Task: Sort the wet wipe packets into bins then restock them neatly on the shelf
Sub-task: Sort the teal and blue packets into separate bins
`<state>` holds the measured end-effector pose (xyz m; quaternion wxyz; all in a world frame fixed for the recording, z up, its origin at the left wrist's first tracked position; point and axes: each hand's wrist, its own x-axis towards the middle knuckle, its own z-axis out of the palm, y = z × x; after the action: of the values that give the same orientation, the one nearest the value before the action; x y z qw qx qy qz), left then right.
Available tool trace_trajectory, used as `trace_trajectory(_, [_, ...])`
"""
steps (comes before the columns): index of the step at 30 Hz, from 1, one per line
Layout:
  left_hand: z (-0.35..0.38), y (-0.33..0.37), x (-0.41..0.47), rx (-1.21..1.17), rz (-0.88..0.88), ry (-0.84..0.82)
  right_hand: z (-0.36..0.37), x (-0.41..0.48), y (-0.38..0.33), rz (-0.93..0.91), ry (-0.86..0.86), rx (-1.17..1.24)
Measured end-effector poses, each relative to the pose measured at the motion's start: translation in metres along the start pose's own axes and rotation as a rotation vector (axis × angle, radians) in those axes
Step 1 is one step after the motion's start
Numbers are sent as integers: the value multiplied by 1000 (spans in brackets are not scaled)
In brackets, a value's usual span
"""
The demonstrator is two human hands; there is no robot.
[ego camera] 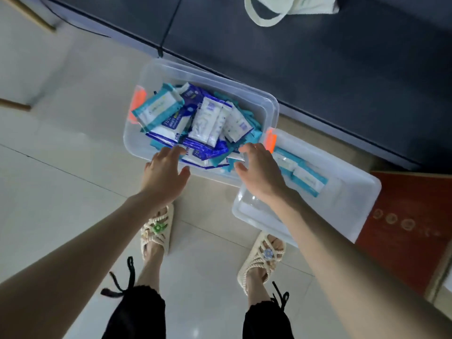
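A clear plastic bin (137, 143) on the floor holds a loose heap of wet wipe packets (208, 118) in teal, dark blue and white. A second clear bin (354, 216) to its right holds two or three teal-edged packets (309, 178) laid side by side. My left hand (163, 172) reaches over the near rim of the full bin with fingers spread and nothing in it. My right hand (259, 172) hovers at the near right corner of that bin, fingers relaxed and spread, also holding nothing.
A dark cabinet or shelf base (318, 69) runs diagonally behind the bins, with a cream bag (293, 8) on it. A red-brown board (411, 221) lies at the right. Orange latches (138, 104) mark the bin ends. My sandalled feet (156, 231) stand on pale floor tiles.
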<state>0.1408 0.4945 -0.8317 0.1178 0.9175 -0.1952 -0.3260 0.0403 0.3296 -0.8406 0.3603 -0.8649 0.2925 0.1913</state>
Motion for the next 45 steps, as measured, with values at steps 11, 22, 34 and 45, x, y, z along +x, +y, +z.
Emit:
trace_trajectory(11, [-50, -109, 119, -105, -13, -51, 92, 107, -93, 204, 11, 223])
trace_trajectory(22, [-27, -110, 192, -13, 20, -106, 129, 155, -90, 300, 226, 647])
trace_trajectory(34, [5, -113, 161, -434, 68, -72, 100, 161, -79, 496, 208, 895])
trace_trajectory(45, [16, -85, 188, -332, -160, -49, 97, 154, -55, 446, 264, 804])
